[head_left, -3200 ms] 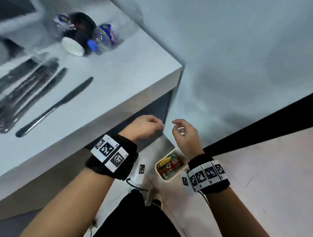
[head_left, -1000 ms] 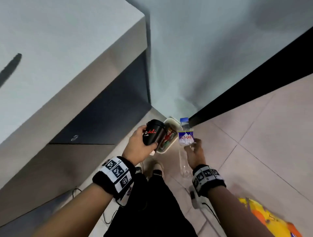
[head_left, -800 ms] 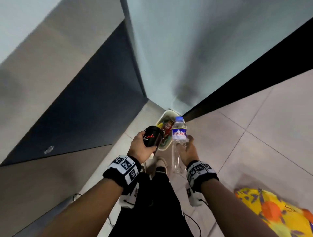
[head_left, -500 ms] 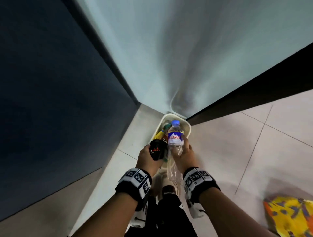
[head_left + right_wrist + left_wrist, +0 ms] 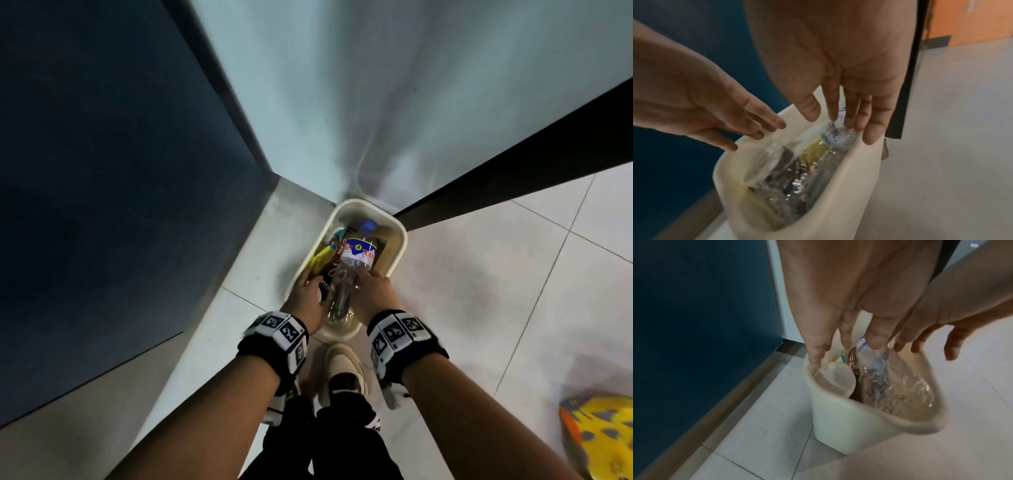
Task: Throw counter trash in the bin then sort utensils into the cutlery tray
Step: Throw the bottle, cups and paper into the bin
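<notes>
Two hands reach down over one small cream bin (image 5: 399,240) that stands on the pale tiled floor (image 5: 479,291), tucked into the corner where a dark blue cabinet panel (image 5: 102,171) meets a pale wall (image 5: 376,85). Each forearm wears one black band with square printed markers.

Inside the bin lies one clear plastic water bottle (image 5: 358,251) with one blue cap, its cap end toward the bin's far edge and its base at the near edge. Beside it, along the bin's left edge, sits one dark cup (image 5: 325,282), with a few coloured wrappers (image 5: 322,257) farther in; they are too jumbled to count.

The left hand (image 5: 306,291) hangs over the bin's left near corner, fingers straight and spread, gripping nothing. The right hand (image 5: 373,293) hangs over the bottle, fingers likewise straight and loose, closed round nothing.

The head view shows the bottle's label and cap, and one pale shoe (image 5: 342,366) on the floor just short of the bin. The left wrist view shows what the head view hides: the cup's pale round lid (image 5: 835,381) facing the near edge, with one left fingertip (image 5: 815,360) dipping inside the rim beside it. The right wrist view shows the right fingertips (image 5: 870,134) just above the bottle; whether they touch it is unclear.
</notes>
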Demonstrator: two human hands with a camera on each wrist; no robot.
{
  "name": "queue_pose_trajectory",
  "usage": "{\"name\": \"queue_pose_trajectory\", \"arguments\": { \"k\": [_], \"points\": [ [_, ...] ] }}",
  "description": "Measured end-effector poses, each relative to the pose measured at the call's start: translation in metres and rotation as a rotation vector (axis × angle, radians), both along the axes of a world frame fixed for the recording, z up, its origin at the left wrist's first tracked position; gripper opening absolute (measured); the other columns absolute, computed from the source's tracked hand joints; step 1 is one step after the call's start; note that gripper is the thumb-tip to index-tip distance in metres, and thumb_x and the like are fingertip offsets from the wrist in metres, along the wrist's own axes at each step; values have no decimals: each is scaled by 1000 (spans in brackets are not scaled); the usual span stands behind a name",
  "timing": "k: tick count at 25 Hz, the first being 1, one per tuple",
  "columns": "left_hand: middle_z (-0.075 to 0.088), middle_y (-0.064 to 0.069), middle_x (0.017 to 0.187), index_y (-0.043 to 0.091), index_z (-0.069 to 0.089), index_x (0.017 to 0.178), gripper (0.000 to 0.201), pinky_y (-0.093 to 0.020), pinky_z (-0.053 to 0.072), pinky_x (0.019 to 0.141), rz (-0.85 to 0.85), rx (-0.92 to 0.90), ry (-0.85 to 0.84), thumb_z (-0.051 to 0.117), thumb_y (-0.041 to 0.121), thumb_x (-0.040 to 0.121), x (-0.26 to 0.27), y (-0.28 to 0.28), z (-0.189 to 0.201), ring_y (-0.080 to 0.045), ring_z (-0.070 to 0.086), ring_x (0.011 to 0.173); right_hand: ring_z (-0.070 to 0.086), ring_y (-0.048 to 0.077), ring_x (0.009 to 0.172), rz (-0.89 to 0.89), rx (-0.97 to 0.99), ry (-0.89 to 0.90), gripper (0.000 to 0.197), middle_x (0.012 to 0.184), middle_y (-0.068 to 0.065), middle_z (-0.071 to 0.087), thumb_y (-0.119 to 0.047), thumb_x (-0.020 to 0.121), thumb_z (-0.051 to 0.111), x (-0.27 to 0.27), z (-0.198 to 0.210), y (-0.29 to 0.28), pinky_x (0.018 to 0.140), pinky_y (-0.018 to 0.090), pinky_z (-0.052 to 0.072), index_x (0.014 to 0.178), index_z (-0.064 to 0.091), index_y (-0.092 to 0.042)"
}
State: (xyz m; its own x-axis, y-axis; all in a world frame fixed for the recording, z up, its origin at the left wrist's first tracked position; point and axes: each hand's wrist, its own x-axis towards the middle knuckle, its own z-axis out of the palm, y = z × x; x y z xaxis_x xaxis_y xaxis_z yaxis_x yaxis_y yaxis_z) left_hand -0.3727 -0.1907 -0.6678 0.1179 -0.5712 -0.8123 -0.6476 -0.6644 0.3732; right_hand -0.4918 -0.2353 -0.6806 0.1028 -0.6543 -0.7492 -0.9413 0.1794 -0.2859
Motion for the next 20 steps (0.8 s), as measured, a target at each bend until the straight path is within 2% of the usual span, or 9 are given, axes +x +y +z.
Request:
{"name": "queue_pose_trajectory", "arguments": {
  "k": [3, 7, 11, 14, 18, 20],
  "points": [
    [40, -10, 146, 11, 47, 135, 47, -28, 33, 110, 156, -45, 16, 54, 12, 89, 8, 2, 39, -24, 42, 133, 43, 36, 128, -43, 14, -27, 45, 144, 12, 43, -16, 91, 43, 1, 28, 11, 108, 38, 36, 137, 43, -15],
    [56, -7, 134, 13, 56, 127, 38, -27, 41, 102, 273, -71, 66, 55, 14, 89, 21, -5, 132, -23, 55, 119, 54, 31, 120, -8, 18, -123, 37, 132, 15, 57, -14, 90, 47, 10, 103, 15, 102, 34, 42, 126, 54, -11],
    [62, -7, 127, 10, 58, 125, 36, -23, 41, 98, 366, -136, 130, 55, 12, 89, 34, -16, 258, -22, 58, 115, 58, 30, 115, 13, -24, -237, 33, 123, 17, 61, -13, 87, 50, 28, 218, 0, 101, 38, 46, 118, 59, -9],
    [63, -5, 124, 12, 60, 121, 34, -21, 39, 96, 405, -228, 123, 56, 16, 87, 47, -17, 360, -20, 56, 116, 59, 33, 111, 125, -97, -292, 29, 117, 18, 62, -12, 88, 50, 44, 313, -10, 96, 40, 47, 116, 58, -7],
    [64, -1, 116, 16, 63, 114, 30, -24, 44, 91, 544, -409, 13, 56, 28, 87, 75, 4, 483, -17, 59, 107, 62, 27, 98, 284, -218, -357, 29, 113, 11, 65, -12, 86, 50, 73, 427, -15, 88, 30, 47, 111, 63, -17],
    [64, -1, 109, 14, 63, 113, 30, -22, 42, 83, 624, -509, -38, 56, 29, 88, 91, 25, 542, -15, 58, 98, 56, 23, 85, 339, -268, -443, 30, 100, 11, 65, -9, 86, 50, 93, 483, -9, 79, 23, 41, 112, 64, -15]
  ]
}}
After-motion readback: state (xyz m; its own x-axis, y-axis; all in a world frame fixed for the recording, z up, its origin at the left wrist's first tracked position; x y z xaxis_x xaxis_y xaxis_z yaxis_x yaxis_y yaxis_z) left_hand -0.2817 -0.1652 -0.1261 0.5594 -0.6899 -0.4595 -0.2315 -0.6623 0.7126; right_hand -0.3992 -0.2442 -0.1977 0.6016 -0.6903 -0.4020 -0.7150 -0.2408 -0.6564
